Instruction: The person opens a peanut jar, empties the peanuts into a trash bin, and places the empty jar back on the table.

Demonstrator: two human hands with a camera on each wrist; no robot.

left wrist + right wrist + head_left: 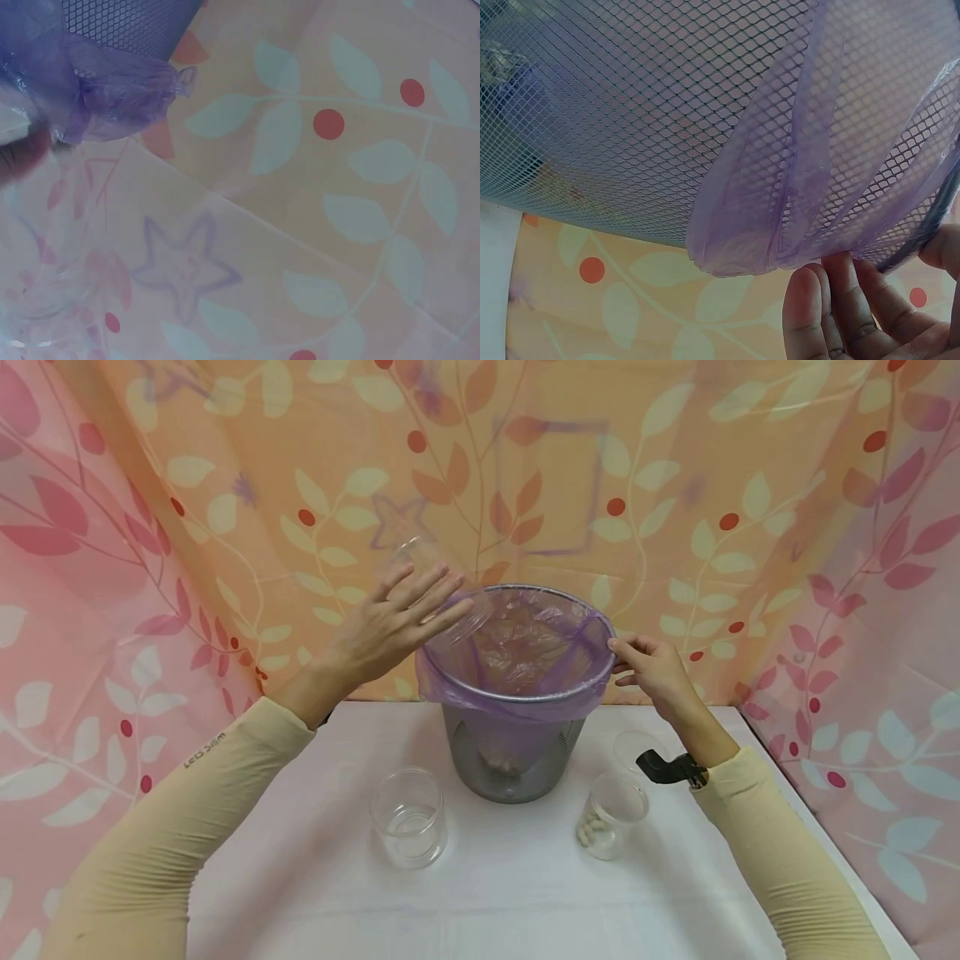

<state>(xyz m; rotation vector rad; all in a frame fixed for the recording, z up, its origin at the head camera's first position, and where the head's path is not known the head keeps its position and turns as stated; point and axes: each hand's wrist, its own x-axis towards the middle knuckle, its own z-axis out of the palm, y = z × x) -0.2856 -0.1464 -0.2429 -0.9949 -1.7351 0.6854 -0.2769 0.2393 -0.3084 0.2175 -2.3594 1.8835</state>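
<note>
I am cupping a clear glass jar in my left hand, fingers spread almost straight along its side, and tipping it mouth-down over the rim of the mesh wastebasket so whatever it holds drops inside. My right hand is pinching the far right edge of the basket's rim between thumb and fingertips, steadying the light bin so it is not sliding on the tablecloth while the jar leans on the other side.

The purple bin liner is folded down over the rim (the right-wrist view shows its loose hem hanging outside the mesh just above my fingers), keeping the bag open. Something pale is lying at the bottom of the liner, visible through the mesh; I cannot tell what.

Two more clear jars are standing on the white table in front of the basket: an empty-looking one on the left, and a smaller one on the right holding a few whitish pieces, both within easy reach. A leaf-patterned curtain is hanging behind.
</note>
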